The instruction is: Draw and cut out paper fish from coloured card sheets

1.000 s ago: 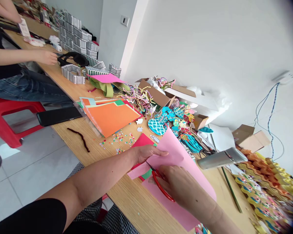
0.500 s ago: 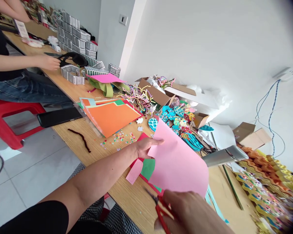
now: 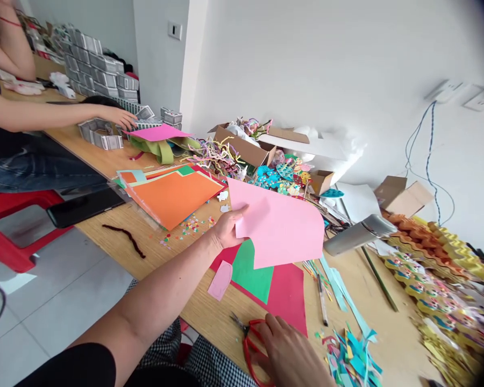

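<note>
My left hand (image 3: pixel 228 228) pinches a large pale pink sheet of paper (image 3: pixel 284 226) by its left edge, with the thumb on top. The sheet is raised at a slant and has a notched lower left corner. At the table's front edge my right hand (image 3: pixel 292 349) grips the red handles of a pair of scissors (image 3: pixel 246 329), whose blades point left and away from me. Between my hands lie a green piece of paper (image 3: pixel 252 277) and a crimson sheet (image 3: pixel 288 295). A small pink cutout (image 3: pixel 220 280) with a drawn outline rests left of them.
Orange paper (image 3: pixel 173 196) tops a stack at left. Colored scraps (image 3: pixel 353 357), a pen (image 3: pixel 321 301) and a silver flask (image 3: pixel 358 235) are at right. Pipe cleaners (image 3: pixel 215 156) and boxes lie behind. A co-worker's hand (image 3: pixel 119 116) reaches over the table at far left.
The pink sheet has lifted, uncovering more green and crimson paper. My right hand and the scissors have shifted slightly left and lower. The co-worker's hand has moved toward the basket.
</note>
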A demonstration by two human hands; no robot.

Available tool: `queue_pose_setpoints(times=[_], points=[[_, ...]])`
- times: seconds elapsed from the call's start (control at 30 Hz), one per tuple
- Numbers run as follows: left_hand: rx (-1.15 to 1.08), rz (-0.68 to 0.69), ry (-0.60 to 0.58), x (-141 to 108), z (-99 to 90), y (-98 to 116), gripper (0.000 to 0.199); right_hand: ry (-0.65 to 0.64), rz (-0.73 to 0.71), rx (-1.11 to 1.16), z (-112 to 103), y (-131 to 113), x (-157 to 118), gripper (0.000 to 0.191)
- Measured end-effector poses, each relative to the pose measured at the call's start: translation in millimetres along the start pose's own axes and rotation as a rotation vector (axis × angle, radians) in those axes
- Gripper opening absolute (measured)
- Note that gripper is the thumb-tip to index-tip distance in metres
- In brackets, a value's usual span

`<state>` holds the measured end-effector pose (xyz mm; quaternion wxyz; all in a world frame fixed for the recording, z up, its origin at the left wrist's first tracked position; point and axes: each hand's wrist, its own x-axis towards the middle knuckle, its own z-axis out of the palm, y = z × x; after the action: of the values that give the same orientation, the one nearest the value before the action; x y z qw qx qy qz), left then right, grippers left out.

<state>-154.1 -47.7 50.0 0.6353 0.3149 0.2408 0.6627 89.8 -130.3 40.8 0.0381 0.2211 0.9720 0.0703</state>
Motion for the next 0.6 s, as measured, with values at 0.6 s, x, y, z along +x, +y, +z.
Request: queue_pose_setpoints(times=[0.6], points=[[-0.101,0.184,0.251,-17,11.0,44,0.045,0.628,-0.068,0.13,38,-79,48,0.052]])
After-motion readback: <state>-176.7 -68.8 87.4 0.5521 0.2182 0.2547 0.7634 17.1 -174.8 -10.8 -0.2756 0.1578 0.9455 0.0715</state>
